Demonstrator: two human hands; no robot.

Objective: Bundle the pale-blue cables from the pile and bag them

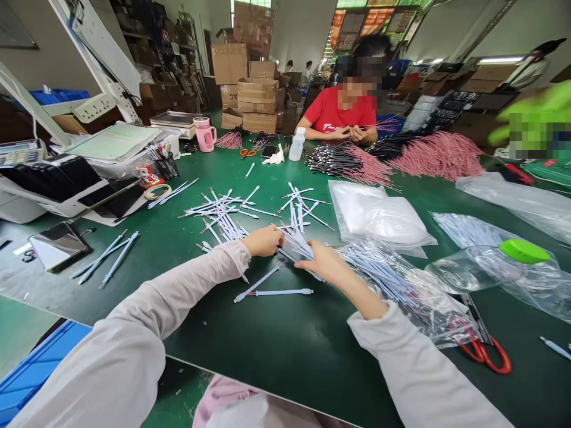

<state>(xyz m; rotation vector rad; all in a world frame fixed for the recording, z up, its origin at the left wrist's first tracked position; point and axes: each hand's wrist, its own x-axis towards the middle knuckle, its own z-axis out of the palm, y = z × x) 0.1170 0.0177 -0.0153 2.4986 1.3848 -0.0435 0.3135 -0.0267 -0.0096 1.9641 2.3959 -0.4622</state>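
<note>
Near the middle of the green table, my left hand (264, 241) has its fingers curled at the end of some white sleeved cables; what it pinches is too small to make out. Just right of it, my right hand (328, 261) is closed around a few white sleeved cables (303, 248), thumb toward me. Beyond and left of my hands spreads a loose pile of similar cables (225, 220) with bare reddish ends. Two single cables (281, 292) lie closer to me. By my right wrist is a clear plastic bag (392, 279) filled with such cables.
Red-handled scissors (484, 351) and a clear bottle with a green cap (524, 252) lie at the right. White plastic bags (375, 211) sit beyond my right hand. A phone (57, 245) is at the left. Across the table, a person in red (339, 110) works beside pink-and-black wire bundles (437, 156).
</note>
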